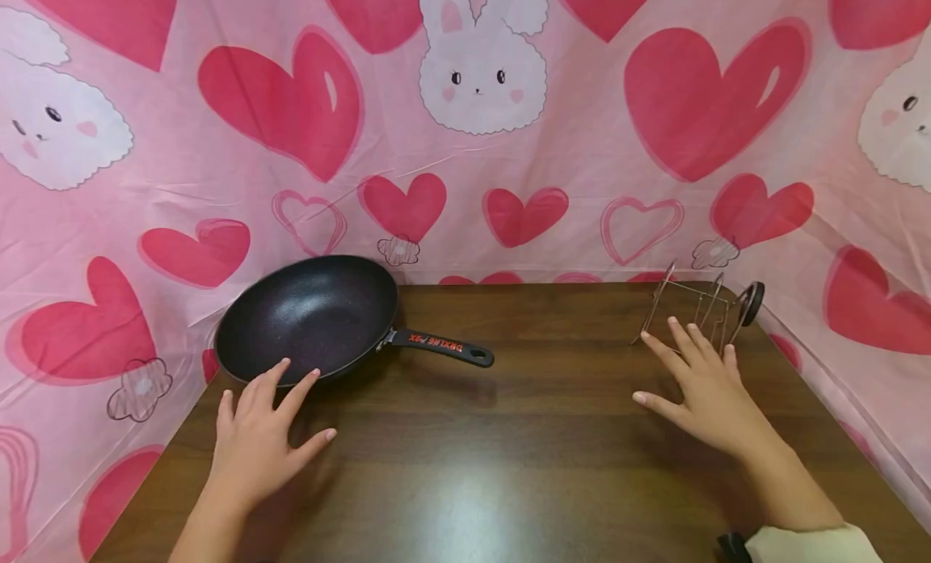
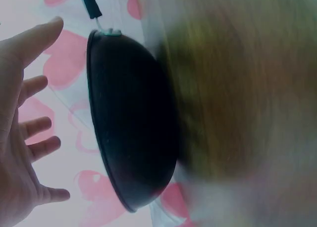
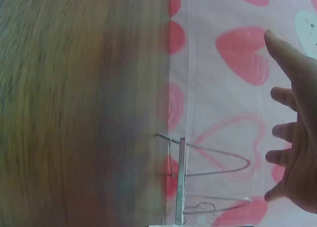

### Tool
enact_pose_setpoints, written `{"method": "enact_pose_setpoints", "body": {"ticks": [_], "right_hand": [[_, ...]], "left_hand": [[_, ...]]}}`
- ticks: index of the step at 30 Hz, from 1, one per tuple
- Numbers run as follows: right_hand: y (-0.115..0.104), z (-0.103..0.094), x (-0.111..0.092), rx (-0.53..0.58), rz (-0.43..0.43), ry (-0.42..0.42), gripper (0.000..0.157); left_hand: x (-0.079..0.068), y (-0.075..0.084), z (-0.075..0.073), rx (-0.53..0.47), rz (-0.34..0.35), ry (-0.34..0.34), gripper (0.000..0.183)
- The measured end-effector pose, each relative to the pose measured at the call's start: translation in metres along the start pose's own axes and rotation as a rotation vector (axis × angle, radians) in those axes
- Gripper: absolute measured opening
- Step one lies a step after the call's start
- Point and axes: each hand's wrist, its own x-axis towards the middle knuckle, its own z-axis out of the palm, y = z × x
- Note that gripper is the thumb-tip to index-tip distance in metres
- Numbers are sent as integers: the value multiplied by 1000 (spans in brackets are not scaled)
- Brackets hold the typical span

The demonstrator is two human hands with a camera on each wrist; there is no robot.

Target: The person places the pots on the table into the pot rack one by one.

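A black frying pan (image 1: pixel 313 313) sits at the back left of the table, its bowl facing up and its handle (image 1: pixel 444 347) pointing right with red lettering on it. My left hand (image 1: pixel 258 434) is held in front of the pan with fingers spread, the fingertips overlapping its near rim in the head view. In the left wrist view a gap shows between those fingers and the pan's dark outer side (image 2: pixel 131 123). On the right, my right hand (image 1: pixel 709 393) is spread in front of a metal wire rack (image 1: pixel 698 304). Neither hand holds anything.
A brown wooden table (image 1: pixel 465 466) spans the view. Pink cloth (image 1: pixel 451 159) printed with hearts and rabbits hangs behind it and along both sides. A round black piece (image 1: pixel 752 303) is at the rack's right end. A pale sleeve (image 1: pixel 815 544) covers the right forearm.
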Motion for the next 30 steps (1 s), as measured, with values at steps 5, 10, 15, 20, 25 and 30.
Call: {"method": "enact_pose_setpoints", "body": {"ticks": [5,10,15,20,25,30], "right_hand": [[-6,6,8,69,-95,57,81],[-14,12,19,138,-160,78,80],[-24,14,31,180,-173,55,79],[-35,14,43,190,-202,75,70],[-43,17,54,211,-253,90,58],[-51,22,65,264,-266,75,55]], "left_hand": [[3,6,8,-53,28,73,71],[7,15,17,-127,54,137,62],[12,24,26,-211,62,155,56],[19,32,35,-274,37,165,50],[24,40,44,-369,-40,159,39],[31,48,50,-629,-257,14,31]]}}
